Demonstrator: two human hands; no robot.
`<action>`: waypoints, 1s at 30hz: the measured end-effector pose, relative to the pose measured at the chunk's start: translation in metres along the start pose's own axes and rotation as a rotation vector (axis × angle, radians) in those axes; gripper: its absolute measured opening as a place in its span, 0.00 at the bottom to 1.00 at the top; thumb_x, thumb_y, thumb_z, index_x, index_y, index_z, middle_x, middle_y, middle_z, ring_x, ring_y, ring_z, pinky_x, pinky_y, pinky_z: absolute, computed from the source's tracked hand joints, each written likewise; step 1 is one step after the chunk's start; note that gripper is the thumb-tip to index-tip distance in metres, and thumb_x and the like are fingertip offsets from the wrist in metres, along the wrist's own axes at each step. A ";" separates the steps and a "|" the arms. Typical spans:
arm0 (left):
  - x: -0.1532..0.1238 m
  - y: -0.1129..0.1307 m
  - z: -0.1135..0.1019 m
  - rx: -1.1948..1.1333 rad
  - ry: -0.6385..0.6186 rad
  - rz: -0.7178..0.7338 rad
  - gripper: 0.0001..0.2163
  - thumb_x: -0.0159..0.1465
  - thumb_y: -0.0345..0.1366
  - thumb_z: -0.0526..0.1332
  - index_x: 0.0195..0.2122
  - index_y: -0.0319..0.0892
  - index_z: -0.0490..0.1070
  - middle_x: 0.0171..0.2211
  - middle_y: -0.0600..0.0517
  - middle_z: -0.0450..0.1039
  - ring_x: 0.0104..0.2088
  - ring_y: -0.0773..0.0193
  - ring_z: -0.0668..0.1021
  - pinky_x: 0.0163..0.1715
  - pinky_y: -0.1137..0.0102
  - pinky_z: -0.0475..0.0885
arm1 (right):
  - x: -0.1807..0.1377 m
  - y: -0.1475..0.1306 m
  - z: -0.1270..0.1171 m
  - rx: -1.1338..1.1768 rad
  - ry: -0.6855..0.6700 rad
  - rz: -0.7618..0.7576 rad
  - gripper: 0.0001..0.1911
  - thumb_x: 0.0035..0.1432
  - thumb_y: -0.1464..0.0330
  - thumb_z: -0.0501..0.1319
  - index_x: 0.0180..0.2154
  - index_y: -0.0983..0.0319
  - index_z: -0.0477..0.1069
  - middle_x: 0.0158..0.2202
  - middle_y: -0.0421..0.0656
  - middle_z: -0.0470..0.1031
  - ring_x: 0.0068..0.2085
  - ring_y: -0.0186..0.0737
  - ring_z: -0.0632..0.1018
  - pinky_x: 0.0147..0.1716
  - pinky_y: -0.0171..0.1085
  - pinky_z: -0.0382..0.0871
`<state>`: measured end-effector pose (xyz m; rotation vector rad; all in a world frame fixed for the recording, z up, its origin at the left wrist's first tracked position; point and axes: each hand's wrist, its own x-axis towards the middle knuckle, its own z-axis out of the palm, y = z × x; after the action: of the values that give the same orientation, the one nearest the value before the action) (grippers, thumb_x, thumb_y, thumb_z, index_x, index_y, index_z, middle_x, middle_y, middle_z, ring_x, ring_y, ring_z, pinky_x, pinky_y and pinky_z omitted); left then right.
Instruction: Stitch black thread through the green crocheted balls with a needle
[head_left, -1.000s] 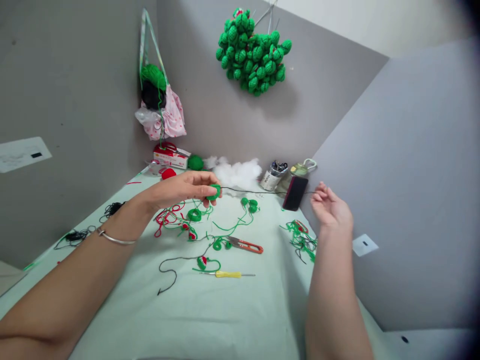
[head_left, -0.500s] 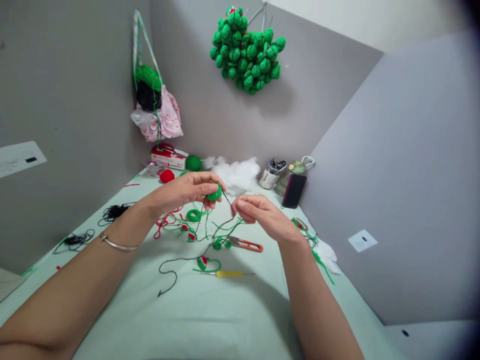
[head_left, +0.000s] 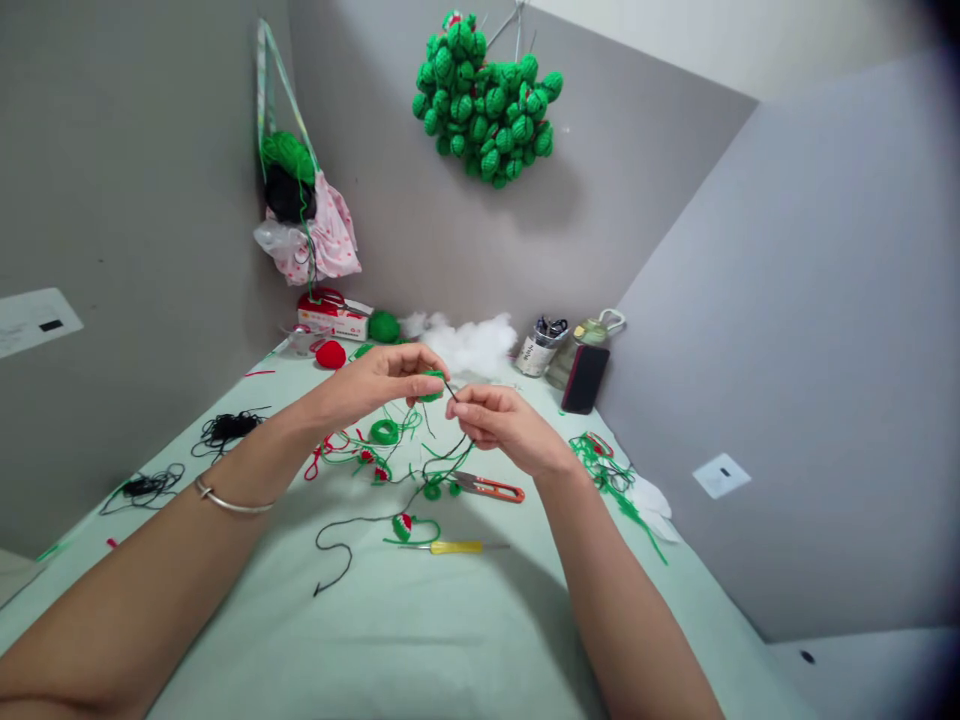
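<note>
Pinched between the thumb and fingers of my left hand point(head_left: 401, 375) is a small green crocheted ball point(head_left: 431, 386), partly covered by the fingers. Close on its right, my right hand point(head_left: 495, 415) is closed on a black yarn point(head_left: 451, 392) that runs taut to the ball. Whether a needle is on that yarn is too small to tell. Below the hands, a long dark yarn tail point(head_left: 352, 520) curls over the table. Orange-handled thread snips point(head_left: 491, 487), a yellow-handled crochet hook point(head_left: 457, 547) and a small red-and-green crocheted piece point(head_left: 403, 526) lie nearby.
On the pale green table point(head_left: 360, 640) lie black yarn tangles point(head_left: 229, 428), a red yarn ball point(head_left: 330, 354) and green scraps point(head_left: 611, 475). White stuffing point(head_left: 469, 345), a pen cup point(head_left: 536, 350) and a phone point(head_left: 586, 380) stand behind. Green crocheted balls point(head_left: 487, 110) hang on the wall.
My right hand has moved slightly left and up, closer to the green ball, shortening the black yarn between the hands. The ball is turned and more covered by my left fingers.
</note>
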<state>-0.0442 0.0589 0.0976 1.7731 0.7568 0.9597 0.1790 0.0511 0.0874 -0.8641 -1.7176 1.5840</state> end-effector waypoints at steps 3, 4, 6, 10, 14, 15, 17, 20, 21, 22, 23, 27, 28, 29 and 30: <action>0.001 -0.007 -0.005 -0.031 -0.035 -0.016 0.11 0.64 0.45 0.66 0.41 0.45 0.77 0.35 0.54 0.73 0.33 0.67 0.71 0.38 0.69 0.68 | 0.000 0.001 -0.026 -0.135 0.189 -0.039 0.18 0.54 0.54 0.66 0.34 0.63 0.73 0.19 0.32 0.55 0.22 0.27 0.53 0.22 0.32 0.45; 0.001 -0.009 -0.006 -0.054 -0.048 -0.022 0.10 0.64 0.45 0.66 0.41 0.45 0.77 0.35 0.54 0.72 0.33 0.67 0.72 0.37 0.70 0.68 | 0.000 0.002 -0.038 -0.226 0.283 -0.036 0.19 0.53 0.53 0.65 0.35 0.63 0.73 0.19 0.32 0.56 0.21 0.28 0.54 0.22 0.32 0.46; 0.000 -0.011 -0.012 -0.132 -0.042 -0.020 0.10 0.64 0.44 0.67 0.42 0.45 0.77 0.35 0.53 0.72 0.34 0.67 0.72 0.36 0.71 0.68 | -0.003 0.005 -0.064 -0.442 0.497 -0.006 0.21 0.51 0.51 0.63 0.36 0.63 0.74 0.19 0.33 0.58 0.21 0.29 0.56 0.22 0.33 0.49; -0.004 -0.006 -0.028 -0.350 0.066 0.033 0.12 0.63 0.45 0.68 0.43 0.45 0.78 0.33 0.51 0.72 0.32 0.67 0.72 0.30 0.73 0.67 | -0.018 0.016 -0.114 -0.650 0.770 0.043 0.14 0.51 0.58 0.62 0.31 0.63 0.75 0.19 0.37 0.64 0.23 0.33 0.62 0.25 0.35 0.54; -0.006 0.001 -0.039 -0.405 0.115 0.067 0.14 0.60 0.47 0.70 0.40 0.42 0.79 0.30 0.50 0.71 0.29 0.67 0.71 0.26 0.73 0.66 | -0.035 0.023 -0.140 -0.794 0.895 0.120 0.07 0.50 0.66 0.64 0.23 0.62 0.74 0.20 0.43 0.70 0.27 0.37 0.67 0.30 0.37 0.58; -0.006 0.001 -0.038 -0.392 0.111 0.053 0.14 0.60 0.46 0.70 0.39 0.42 0.79 0.30 0.50 0.71 0.29 0.67 0.71 0.26 0.73 0.66 | -0.037 0.022 -0.141 -0.807 0.891 0.124 0.06 0.51 0.67 0.64 0.26 0.63 0.77 0.22 0.44 0.72 0.28 0.38 0.69 0.31 0.37 0.60; -0.004 -0.002 -0.032 -0.344 0.082 0.003 0.12 0.61 0.45 0.70 0.40 0.43 0.79 0.31 0.51 0.71 0.29 0.67 0.72 0.27 0.73 0.67 | -0.037 0.017 -0.136 -0.813 0.855 0.111 0.12 0.53 0.66 0.63 0.38 0.64 0.80 0.28 0.45 0.77 0.30 0.38 0.71 0.33 0.36 0.62; -0.001 -0.009 -0.016 -0.255 -0.019 -0.059 0.11 0.63 0.45 0.68 0.42 0.44 0.79 0.34 0.51 0.73 0.32 0.67 0.74 0.32 0.72 0.69 | -0.031 0.003 -0.111 -0.709 0.726 0.038 0.24 0.57 0.62 0.62 0.54 0.63 0.75 0.43 0.48 0.80 0.32 0.35 0.72 0.30 0.33 0.64; 0.000 -0.011 -0.011 -0.227 -0.052 -0.071 0.11 0.64 0.45 0.67 0.43 0.45 0.79 0.35 0.51 0.74 0.32 0.67 0.74 0.33 0.72 0.70 | -0.028 -0.002 -0.099 -0.618 0.648 -0.002 0.26 0.59 0.61 0.62 0.57 0.62 0.73 0.49 0.49 0.79 0.32 0.34 0.71 0.28 0.32 0.63; 0.000 -0.012 -0.006 -0.200 -0.077 -0.078 0.11 0.65 0.45 0.66 0.44 0.45 0.78 0.35 0.52 0.74 0.32 0.68 0.74 0.34 0.72 0.69 | -0.025 -0.007 -0.085 -0.513 0.553 -0.033 0.27 0.59 0.60 0.62 0.59 0.61 0.71 0.53 0.50 0.77 0.31 0.32 0.70 0.25 0.31 0.61; 0.001 -0.012 -0.001 -0.176 -0.092 -0.082 0.11 0.65 0.45 0.66 0.44 0.46 0.78 0.35 0.52 0.74 0.31 0.68 0.74 0.33 0.71 0.69 | -0.023 -0.010 -0.070 -0.420 0.450 -0.056 0.28 0.59 0.59 0.63 0.60 0.60 0.70 0.55 0.50 0.75 0.30 0.30 0.69 0.23 0.30 0.59; 0.001 -0.010 0.009 -0.126 -0.081 -0.083 0.11 0.66 0.46 0.65 0.45 0.46 0.76 0.34 0.54 0.73 0.30 0.68 0.73 0.33 0.71 0.68 | -0.012 -0.011 -0.019 -0.228 0.095 -0.015 0.26 0.58 0.59 0.67 0.57 0.59 0.72 0.46 0.46 0.78 0.26 0.27 0.63 0.20 0.30 0.55; 0.002 -0.010 0.010 -0.132 -0.068 -0.080 0.11 0.66 0.46 0.65 0.44 0.46 0.76 0.33 0.54 0.73 0.29 0.68 0.73 0.33 0.71 0.67 | -0.009 -0.009 -0.012 -0.218 0.041 0.001 0.22 0.58 0.59 0.67 0.52 0.60 0.74 0.39 0.43 0.78 0.25 0.27 0.63 0.20 0.29 0.54; 0.002 -0.011 0.010 -0.143 -0.054 -0.078 0.11 0.66 0.45 0.65 0.44 0.46 0.76 0.33 0.54 0.72 0.29 0.68 0.72 0.33 0.71 0.67 | -0.007 -0.007 -0.010 -0.207 0.013 0.011 0.18 0.59 0.58 0.66 0.47 0.62 0.77 0.31 0.40 0.75 0.24 0.27 0.62 0.20 0.29 0.52; 0.003 -0.012 0.010 -0.157 -0.040 -0.077 0.11 0.66 0.45 0.65 0.44 0.46 0.76 0.33 0.54 0.72 0.30 0.68 0.72 0.33 0.71 0.67 | -0.005 -0.005 -0.011 -0.190 0.011 0.013 0.16 0.59 0.58 0.66 0.42 0.63 0.77 0.25 0.38 0.71 0.23 0.27 0.61 0.20 0.29 0.51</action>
<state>-0.0352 0.0611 0.0850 1.6108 0.7000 0.9052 0.1903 0.0528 0.0930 -0.9752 -1.8803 1.4377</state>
